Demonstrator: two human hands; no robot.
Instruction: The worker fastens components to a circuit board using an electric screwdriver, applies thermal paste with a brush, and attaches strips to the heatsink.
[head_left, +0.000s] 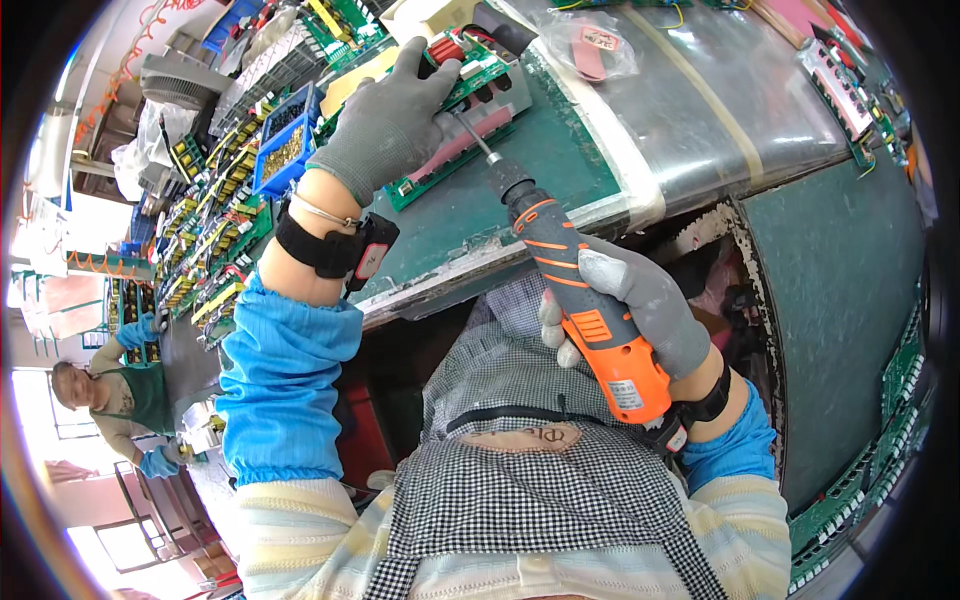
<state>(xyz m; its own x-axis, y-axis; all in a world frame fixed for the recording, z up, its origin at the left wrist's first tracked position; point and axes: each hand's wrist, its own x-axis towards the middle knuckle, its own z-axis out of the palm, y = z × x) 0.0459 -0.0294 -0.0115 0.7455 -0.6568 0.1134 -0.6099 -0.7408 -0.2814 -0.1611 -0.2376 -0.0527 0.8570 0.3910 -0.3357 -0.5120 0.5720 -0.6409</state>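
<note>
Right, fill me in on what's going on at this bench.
A person in grey gloves is working on a green circuit board assembly. The left hand lies over it, fingers spread, while the right hand grips an orange and grey power screwdriver. Its bit points at the assembly's near side; whether it touches is unclear. Blue bins of small parts sit to the left.

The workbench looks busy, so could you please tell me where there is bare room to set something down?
Bare green mat lies between the circuit board the left hand touches and the pale strip. The metal sheet is free between the clear bag and the far-right boards. Left of that hand is crowded: blue bins and packed boards.
</note>
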